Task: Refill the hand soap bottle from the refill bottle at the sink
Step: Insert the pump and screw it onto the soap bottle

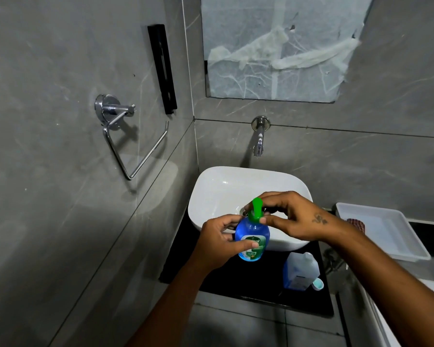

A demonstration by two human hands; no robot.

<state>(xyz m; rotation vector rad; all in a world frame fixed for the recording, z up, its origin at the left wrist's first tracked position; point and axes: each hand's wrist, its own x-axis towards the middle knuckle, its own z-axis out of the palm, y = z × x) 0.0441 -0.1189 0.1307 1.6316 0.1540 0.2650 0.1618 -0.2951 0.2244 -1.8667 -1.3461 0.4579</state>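
Two hands engaged on hand soap bottle, held upright over front rim of sink. Body gripped by left hand, fingers curled round; green pump head pinched by right hand. Judged light, smooth plastic, likely slippery; best held at body and pump collar. Refill bottle stands apart on black counter near front right corner, cap beside it.

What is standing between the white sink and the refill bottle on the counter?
Nothing: only bare black counter separates the sink from the refill bottle, head view.
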